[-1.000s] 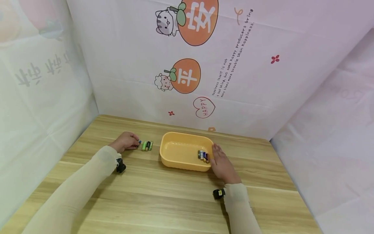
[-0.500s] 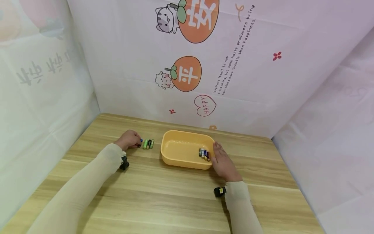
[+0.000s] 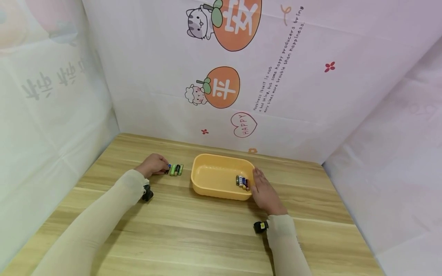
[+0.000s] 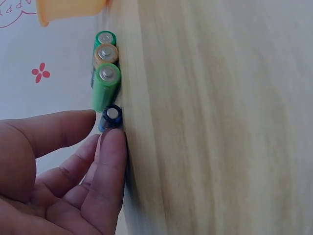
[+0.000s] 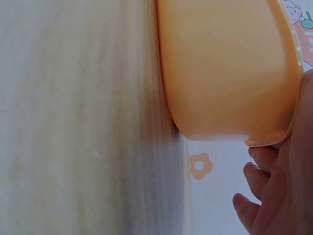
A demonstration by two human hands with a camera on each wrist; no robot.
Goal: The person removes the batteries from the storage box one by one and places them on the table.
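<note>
At the left of the table, my left hand (image 3: 154,165) has thumb and forefinger at a dark blue battery (image 4: 111,115), which lies on the wood. Beside it, a light green battery (image 4: 106,85), a black one with a copper-coloured end (image 3: 177,170) and a green one (image 3: 181,170) lie in a row. A yellow tray (image 3: 207,191) stands to their right, with several batteries (image 3: 242,182) side by side near its right wall. My right hand (image 3: 265,194) rests along the tray's right side, fingers extended in the head view.
The wooden table (image 3: 193,237) meets a printed white sheet (image 3: 155,96) along its back edge. More sheets hang at left and right. A small black camera (image 3: 147,193) is strapped at the left wrist, another camera (image 3: 260,227) at the right.
My left hand has shifted slightly right with the dark blue battery, bringing it closer to the row of batteries. The right hand stays against the tray; the head view has tilted slightly.
</note>
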